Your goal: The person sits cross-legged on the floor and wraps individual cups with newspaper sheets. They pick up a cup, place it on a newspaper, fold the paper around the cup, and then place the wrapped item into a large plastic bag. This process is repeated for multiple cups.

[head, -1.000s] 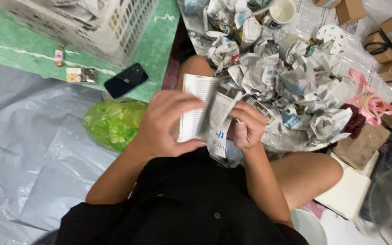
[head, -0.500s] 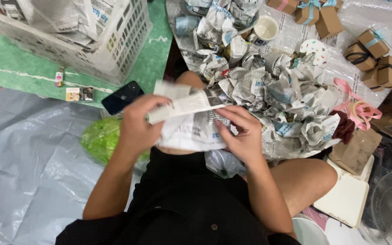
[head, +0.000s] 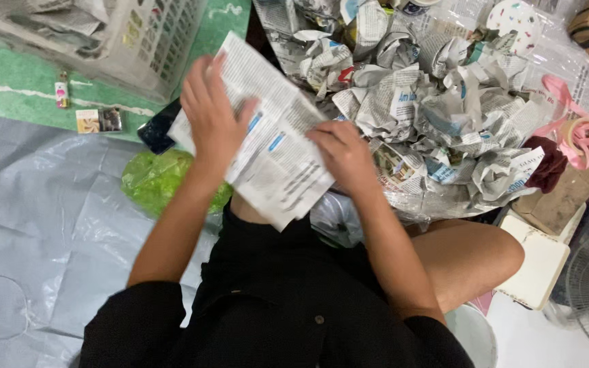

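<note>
Head view: both hands (head: 216,119) grip a newspaper sheet (head: 274,150) beside crumpled newspaper wads (head: 431,102)

A white newspaper sheet (head: 267,136) printed in grey columns with small blue marks is seen. The heap of crumpled newspaper balls (head: 431,102) is coloured grey-white, flecked with blue, red and yellow print. A translucent bright green plastic bag (head: 155,180) is laid on a pale grey plastic floor sheet (head: 42,218). A green mat (head: 28,102) is crossed by a faint white line. A glossy black phone (head: 158,129), a white lattice-patterned plastic basket (head: 151,41), a pink ribbon spool (head: 577,133) and black clothing (head: 274,300) are shown.
</note>
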